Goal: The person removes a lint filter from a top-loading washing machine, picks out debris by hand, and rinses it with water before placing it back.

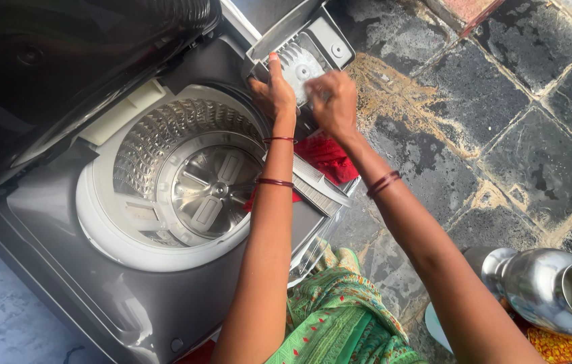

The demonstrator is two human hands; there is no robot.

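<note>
A grey top-loading washing machine stands with its dark lid raised and its steel drum bare inside. At its far corner a grey detergent drawer is pulled out. My left hand grips the drawer's near edge, thumb pointing up along it. My right hand is closed just beside it over the drawer's white ribbed insert; motion blur hides what its fingers hold. Both wrists wear thin red bangles.
A red cloth lies on the machine's rim under a ribbed grey panel. Dark stone floor tiles with pale stains spread to the right. A steel pot lies on its side at the lower right. My green patterned garment fills the bottom centre.
</note>
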